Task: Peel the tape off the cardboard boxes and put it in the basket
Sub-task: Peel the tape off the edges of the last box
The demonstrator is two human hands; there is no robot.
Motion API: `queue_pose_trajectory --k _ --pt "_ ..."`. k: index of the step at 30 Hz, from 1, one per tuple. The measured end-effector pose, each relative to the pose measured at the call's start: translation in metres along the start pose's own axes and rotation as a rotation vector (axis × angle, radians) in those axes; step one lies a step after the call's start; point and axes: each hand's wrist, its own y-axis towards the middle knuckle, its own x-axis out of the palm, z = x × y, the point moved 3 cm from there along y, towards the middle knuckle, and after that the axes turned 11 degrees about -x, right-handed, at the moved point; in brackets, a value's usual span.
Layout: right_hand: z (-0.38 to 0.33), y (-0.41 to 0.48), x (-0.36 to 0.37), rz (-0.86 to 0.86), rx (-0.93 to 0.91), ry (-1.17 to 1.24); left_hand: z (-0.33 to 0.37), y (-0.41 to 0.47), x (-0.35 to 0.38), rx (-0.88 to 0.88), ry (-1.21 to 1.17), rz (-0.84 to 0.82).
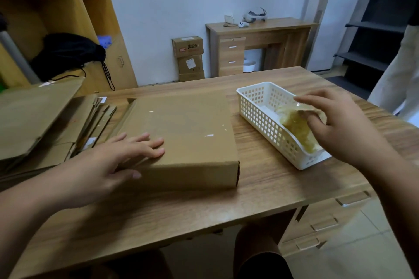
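Deposit step: our right hand (340, 127) pinches a peeled strip of clear tape (304, 106) above the white lattice plastic basket (267, 124) at right, over crumpled yellowish tape (294, 128), while our left hand (113, 161) lies with straight, spread fingers on the flat brown cardboard box (188, 127); the next move calls for letting go.

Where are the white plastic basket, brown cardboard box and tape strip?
White plastic basket (265, 124): head view, left wall.
Brown cardboard box (181, 124): head view, top face.
Clear tape strip (305, 107): head view, its middle.

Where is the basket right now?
Head view, right side: the white basket sits on the table just right of the cardboard box, beneath the right hand, which pinches a tape strip over it.
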Motion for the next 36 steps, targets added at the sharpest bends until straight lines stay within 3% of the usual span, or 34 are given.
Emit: queue_pose_trajectory --k 7,13,17,22,26,30,36 --pt "-0.037 -0.001 -0.002 0.141 -0.121 0.130 -0.024 -0.008 0.001 -0.003 -0.015 0.112" --pt "-0.067 -0.005 0.027 0.081 -0.278 0.275 -0.020 -0.022 -0.007 0.027 -0.030 0.272" --pt "-0.073 -0.002 0.057 0.040 -0.187 0.396 -0.015 -0.026 -0.006 -0.044 0.040 0.374" --pt "-0.065 0.005 0.094 -0.076 0.069 0.437 -0.022 -0.025 -0.003 -0.233 0.082 0.484" --pt "-0.060 0.006 0.114 -0.098 0.198 0.597 -0.009 -0.028 -0.003 -0.287 0.006 0.570" --pt "-0.058 0.001 0.122 -0.057 0.263 0.729 0.023 -0.035 0.007 -0.135 -0.146 0.387" --pt "-0.061 -0.010 0.117 0.014 0.273 0.807 0.039 -0.034 0.030 0.000 0.174 0.211"
